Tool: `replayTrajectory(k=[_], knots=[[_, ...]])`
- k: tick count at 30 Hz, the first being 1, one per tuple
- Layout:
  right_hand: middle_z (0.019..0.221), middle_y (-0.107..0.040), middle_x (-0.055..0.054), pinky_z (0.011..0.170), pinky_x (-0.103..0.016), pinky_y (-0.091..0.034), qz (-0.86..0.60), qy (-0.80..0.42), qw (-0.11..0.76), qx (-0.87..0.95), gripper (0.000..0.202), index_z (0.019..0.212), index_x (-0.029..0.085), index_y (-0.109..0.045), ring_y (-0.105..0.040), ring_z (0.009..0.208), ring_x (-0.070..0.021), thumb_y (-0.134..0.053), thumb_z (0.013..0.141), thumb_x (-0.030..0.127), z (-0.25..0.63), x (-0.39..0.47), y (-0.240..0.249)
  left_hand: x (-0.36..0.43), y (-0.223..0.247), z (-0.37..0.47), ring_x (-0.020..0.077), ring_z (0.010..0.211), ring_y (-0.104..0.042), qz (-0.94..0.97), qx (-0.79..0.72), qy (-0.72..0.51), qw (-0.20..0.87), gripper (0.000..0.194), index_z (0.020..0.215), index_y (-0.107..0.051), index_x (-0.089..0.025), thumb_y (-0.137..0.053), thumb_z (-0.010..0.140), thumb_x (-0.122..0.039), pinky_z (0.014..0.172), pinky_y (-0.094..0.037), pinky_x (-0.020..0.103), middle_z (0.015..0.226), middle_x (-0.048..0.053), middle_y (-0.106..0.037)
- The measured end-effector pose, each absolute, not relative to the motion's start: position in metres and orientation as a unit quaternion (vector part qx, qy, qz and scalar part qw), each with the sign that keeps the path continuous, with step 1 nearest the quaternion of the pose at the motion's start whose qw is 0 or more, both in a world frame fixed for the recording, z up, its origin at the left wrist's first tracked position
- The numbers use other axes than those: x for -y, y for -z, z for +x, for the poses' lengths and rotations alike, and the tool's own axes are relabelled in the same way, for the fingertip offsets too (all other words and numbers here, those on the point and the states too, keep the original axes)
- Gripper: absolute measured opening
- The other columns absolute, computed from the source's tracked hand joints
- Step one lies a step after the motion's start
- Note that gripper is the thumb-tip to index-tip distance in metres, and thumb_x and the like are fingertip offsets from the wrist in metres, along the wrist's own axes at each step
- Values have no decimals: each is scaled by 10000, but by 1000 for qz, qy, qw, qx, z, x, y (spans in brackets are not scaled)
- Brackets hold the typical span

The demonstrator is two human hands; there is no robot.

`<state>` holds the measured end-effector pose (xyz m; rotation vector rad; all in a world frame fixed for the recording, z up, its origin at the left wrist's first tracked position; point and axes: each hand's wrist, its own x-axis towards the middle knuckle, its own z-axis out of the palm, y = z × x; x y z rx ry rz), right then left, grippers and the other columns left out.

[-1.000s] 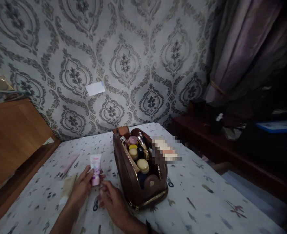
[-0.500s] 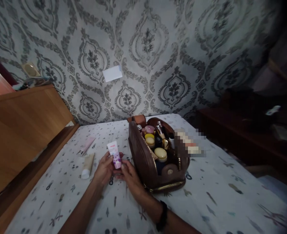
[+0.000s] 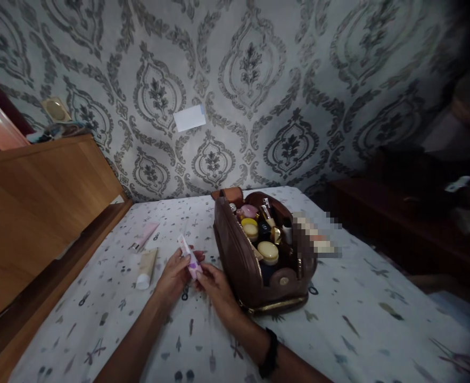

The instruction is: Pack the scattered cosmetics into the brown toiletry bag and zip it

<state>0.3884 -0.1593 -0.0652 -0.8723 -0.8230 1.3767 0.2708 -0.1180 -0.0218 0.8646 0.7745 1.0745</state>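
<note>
Between both hands I hold a small white and purple squeeze tube (image 3: 190,256), turned partly edge-on and tilted. My left hand (image 3: 173,276) grips it from the left, the thumb on its side. My right hand (image 3: 214,284) holds its lower right end; a dark band circles that wrist. Just right of my hands stands a brown cosmetics bag (image 3: 238,250), unzipped. Inside it are a cream-lidded round jar (image 3: 268,251), a pink item (image 3: 250,211), makeup brushes (image 3: 267,213) and other cosmetics. Left of my hands lie a beige tube (image 3: 147,267) and a pink tube (image 3: 146,235).
The patterned sheet (image 3: 203,340) covers the bed under everything. A wooden headboard (image 3: 51,197) rises at the left. A blurred-out flat item (image 3: 318,236) lies right of the bag. Patterned wallpaper with a white paper (image 3: 189,118) is behind; dark furniture stands at the right.
The white and purple tube has turned in my hands, from its printed front facing me to a narrower side view. The whole view has shifted slightly; the bag and other tubes stay put.
</note>
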Motion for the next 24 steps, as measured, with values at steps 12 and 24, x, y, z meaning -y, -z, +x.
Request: replayTrajectory(k=[12,24], knots=[[805,-631,12,566,-279,-510,-330,-619,615,361,510,918,223,-584,-633,624,-151,-745,702,656,385,166,64,125,22,273,230,699,-727,367,-379,-494,691,426,1006,-653,-134,-851,692,-345,484,-547,258,979,121,-760],[712,-677,12,623,-267,-464,-235,-739,556,298,689,938,174,-555,-638,579,-124,-819,579,699,374,167,76,124,19,267,263,930,-740,323,-418,-501,685,395,885,-716,-145,-882,629,-397,787,-624,316,984,89,-777]])
